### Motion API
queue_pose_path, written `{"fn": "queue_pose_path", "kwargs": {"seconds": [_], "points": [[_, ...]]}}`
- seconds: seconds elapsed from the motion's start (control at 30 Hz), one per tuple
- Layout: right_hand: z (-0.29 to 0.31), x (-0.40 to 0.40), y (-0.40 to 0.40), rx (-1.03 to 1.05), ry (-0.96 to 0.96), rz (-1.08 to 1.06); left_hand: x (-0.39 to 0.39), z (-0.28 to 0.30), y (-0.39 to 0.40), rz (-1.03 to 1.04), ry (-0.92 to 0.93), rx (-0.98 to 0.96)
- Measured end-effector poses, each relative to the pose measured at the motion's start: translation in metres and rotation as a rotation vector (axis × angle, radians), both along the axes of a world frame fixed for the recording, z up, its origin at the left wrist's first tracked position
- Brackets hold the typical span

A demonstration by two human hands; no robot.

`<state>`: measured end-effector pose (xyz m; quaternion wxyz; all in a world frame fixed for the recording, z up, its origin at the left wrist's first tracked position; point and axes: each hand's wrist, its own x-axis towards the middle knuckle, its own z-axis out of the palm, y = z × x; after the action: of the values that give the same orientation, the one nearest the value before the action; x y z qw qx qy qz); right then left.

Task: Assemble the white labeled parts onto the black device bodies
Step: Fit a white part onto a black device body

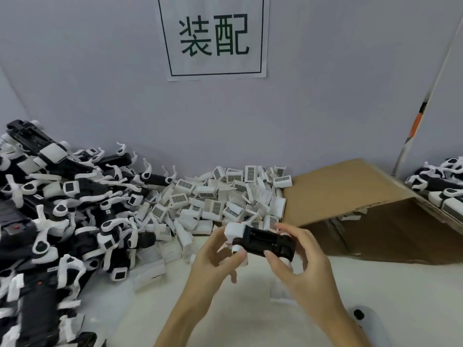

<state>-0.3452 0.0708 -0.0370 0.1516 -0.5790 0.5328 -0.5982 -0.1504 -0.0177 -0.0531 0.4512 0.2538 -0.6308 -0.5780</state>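
A black device body (265,240) hangs above the white table, held between both hands. My left hand (215,256) grips its left end, where a white part (234,231) sits on the body. My right hand (298,261) curls round the right end from below and behind. A heap of loose white labeled parts (218,201) with barcode stickers lies just behind the hands, against the wall. A large pile of black bodies with white parts (55,211) fills the left side.
A flattened brown cardboard box (350,204) leans at the right. More black-and-white devices (438,184) lie at the far right edge. A white object with a black button (360,319) sits at the lower right. A sign with two characters (214,35) hangs on the grey wall.
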Motion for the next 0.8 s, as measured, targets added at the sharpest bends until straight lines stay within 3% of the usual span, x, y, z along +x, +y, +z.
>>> {"fn": "queue_pose_path", "kwargs": {"seconds": [0.13,0.43,0.63,0.8], "points": [[0.003,0.0,0.0,0.006,-0.196,0.058,0.008,-0.001,-0.004,-0.015,-0.072,0.019],[0.011,0.003,0.005,0.139,-0.194,0.149,0.012,-0.001,-0.004,0.073,-0.102,-0.044],[0.014,0.007,0.004,0.17,-0.349,0.136,-0.001,0.008,0.007,0.288,-0.129,-0.101],[0.011,0.01,0.002,0.281,-0.398,0.142,-0.01,0.011,0.019,0.218,-0.081,0.019]]}}
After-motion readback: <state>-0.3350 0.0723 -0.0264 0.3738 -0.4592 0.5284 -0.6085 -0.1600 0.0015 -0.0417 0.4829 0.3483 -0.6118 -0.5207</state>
